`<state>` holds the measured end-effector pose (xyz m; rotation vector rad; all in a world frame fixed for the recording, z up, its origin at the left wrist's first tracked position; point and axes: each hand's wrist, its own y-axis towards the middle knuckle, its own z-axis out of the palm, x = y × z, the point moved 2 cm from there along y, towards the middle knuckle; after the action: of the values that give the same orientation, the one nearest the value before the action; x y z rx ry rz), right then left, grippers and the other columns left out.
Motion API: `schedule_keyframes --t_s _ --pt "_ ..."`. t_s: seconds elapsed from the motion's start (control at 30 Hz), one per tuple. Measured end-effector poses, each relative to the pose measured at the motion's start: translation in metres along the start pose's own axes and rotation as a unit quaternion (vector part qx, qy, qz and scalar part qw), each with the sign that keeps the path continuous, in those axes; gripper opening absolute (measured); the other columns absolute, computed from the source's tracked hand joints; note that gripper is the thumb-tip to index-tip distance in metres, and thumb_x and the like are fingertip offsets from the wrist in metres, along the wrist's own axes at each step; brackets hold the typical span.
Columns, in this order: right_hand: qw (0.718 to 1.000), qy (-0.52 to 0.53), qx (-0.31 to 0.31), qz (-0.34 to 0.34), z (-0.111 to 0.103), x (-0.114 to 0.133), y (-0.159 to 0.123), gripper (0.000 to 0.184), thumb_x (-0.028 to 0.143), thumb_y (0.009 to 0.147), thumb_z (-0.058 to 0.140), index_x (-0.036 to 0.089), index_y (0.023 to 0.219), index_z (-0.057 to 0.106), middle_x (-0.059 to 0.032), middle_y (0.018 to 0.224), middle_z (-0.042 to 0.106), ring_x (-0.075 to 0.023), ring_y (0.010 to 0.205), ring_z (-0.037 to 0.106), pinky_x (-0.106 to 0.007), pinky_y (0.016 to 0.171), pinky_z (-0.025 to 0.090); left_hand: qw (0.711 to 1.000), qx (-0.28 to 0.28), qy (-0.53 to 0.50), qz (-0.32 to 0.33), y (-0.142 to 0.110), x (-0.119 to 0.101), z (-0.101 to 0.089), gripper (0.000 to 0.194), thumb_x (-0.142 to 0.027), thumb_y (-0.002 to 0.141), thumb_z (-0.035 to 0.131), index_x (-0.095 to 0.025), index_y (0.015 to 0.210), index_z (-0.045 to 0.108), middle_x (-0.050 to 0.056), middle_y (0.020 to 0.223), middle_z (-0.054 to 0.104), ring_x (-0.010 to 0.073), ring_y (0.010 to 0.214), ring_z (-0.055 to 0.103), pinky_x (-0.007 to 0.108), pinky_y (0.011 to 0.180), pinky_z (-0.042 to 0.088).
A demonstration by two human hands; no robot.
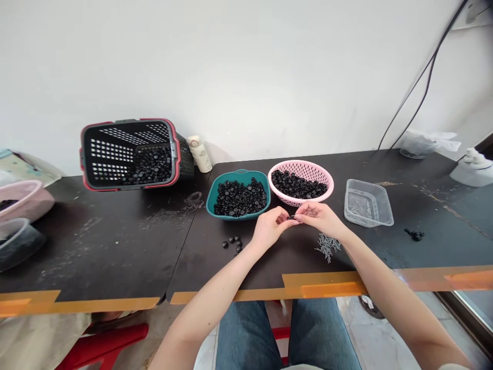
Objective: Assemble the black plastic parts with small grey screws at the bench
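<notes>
L hand (269, 228) & R hand (319, 216) — raised, pinching tiny black part (290, 217).

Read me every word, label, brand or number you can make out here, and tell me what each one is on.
No text can be read: the label on the cream bottle beside the tipped black basket has printing too small and blurred to read, and nothing else in view shows legible writing.
</notes>
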<state>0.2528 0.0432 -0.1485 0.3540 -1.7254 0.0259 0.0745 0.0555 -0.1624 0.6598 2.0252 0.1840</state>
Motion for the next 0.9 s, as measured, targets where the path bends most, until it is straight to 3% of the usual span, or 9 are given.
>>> schedule_keyframes --t_s 0.4,0.9 --pt "0.99 -0.132 -0.004 -0.047 -0.0008 0.0028 -0.0076 0.014 0.032 0.08 0.065 0.018 0.081 0.067 -0.0026 0.074 0.068 -0.0157 0.064 0.063 -0.026 0.06 0.051 0.992 0.023 0.091 0.089 0.001 -0.0014 -0.0051 0.032 -0.049 0.08 0.063 -0.017 0.082 0.059 -0.001 0.075 0.062 0.0106 0.063 0.054 0.021 0.06 0.042" --pt "0.994 -0.104 0.028 -0.032 0.0019 0.0028 -0.0096 0.015 0.033 0.08 0.066 0.018 0.082 0.068 -0.0036 0.078 0.069 -0.0168 0.067 0.063 -0.028 0.062 0.05 0.991 0.049 0.086 0.089 -0.0009 -0.0026 -0.0028 0.031 -0.047 0.082 0.061 -0.017 0.08 0.06 -0.001 0.074 0.06 0.0103 0.064 0.052 0.021 0.06 0.038"
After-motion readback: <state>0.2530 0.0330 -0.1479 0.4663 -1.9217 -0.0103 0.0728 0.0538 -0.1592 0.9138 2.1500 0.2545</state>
